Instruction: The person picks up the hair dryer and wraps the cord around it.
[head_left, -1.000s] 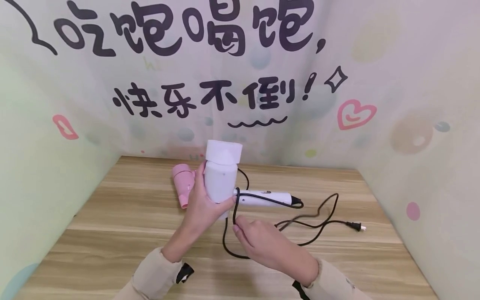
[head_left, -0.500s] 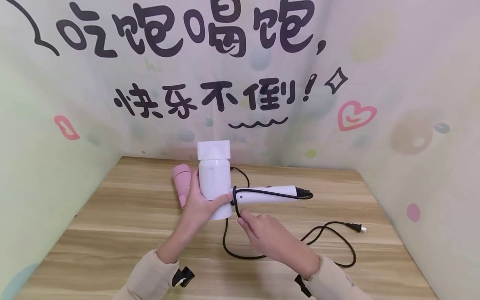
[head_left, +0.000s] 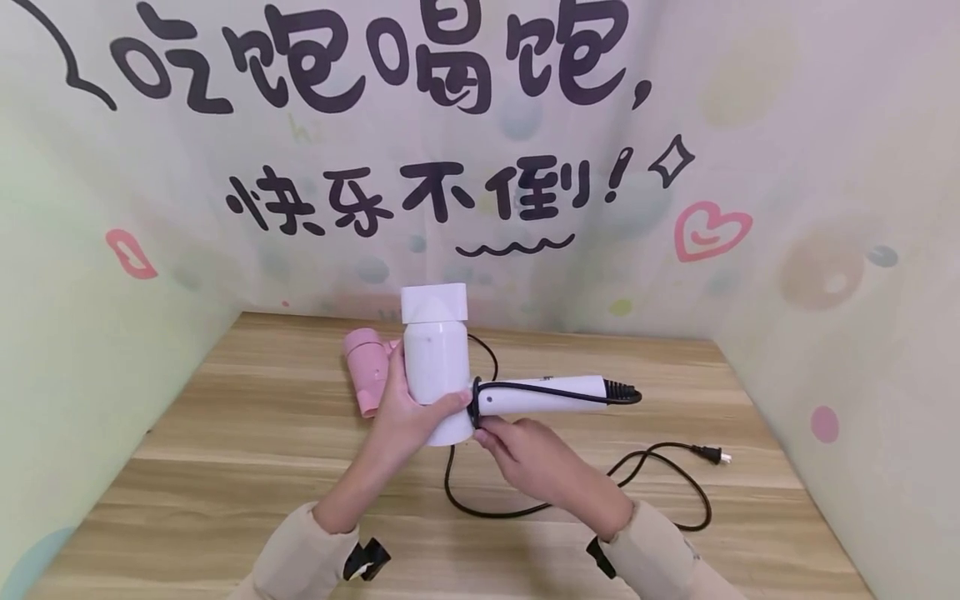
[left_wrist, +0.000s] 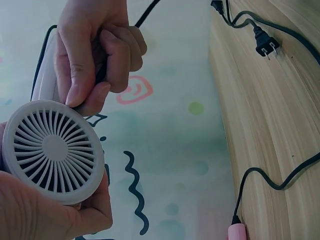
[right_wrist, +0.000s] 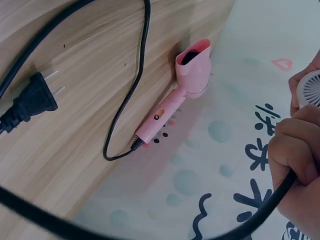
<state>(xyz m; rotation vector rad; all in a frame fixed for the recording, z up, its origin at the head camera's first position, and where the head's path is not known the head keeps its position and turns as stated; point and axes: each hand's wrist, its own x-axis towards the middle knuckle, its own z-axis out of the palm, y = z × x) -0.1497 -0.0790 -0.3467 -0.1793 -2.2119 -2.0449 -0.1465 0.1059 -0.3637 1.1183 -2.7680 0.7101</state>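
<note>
A white hair dryer [head_left: 435, 362] is held up over the table, nozzle towards the wall and handle pointing right. My left hand [head_left: 408, 417] grips its body, with the thumb across the front near the handle joint. The black cord [head_left: 540, 390] runs from the handle's end back along the handle and around its inner end. There my right hand [head_left: 536, 454] pinches the cord just below the handle. In the left wrist view, the round slotted rear grille [left_wrist: 55, 147] faces the camera, and the right hand's fingers [left_wrist: 117, 52] are curled beside the handle.
A pink hair dryer [head_left: 366, 371] lies on the wooden table [head_left: 225, 467] behind the left hand, its cord curving behind the white dryer. On the right, a black two-pin plug [head_left: 708, 454] lies beside looped cord [head_left: 705, 500]. A printed cloth backdrop [head_left: 360, 275] rises at the table's back edge.
The white hair dryer has turned so its handle reaches further right. My right hand has moved up closer to the handle, and the cord between them is shorter. Cord at right has shifted.
</note>
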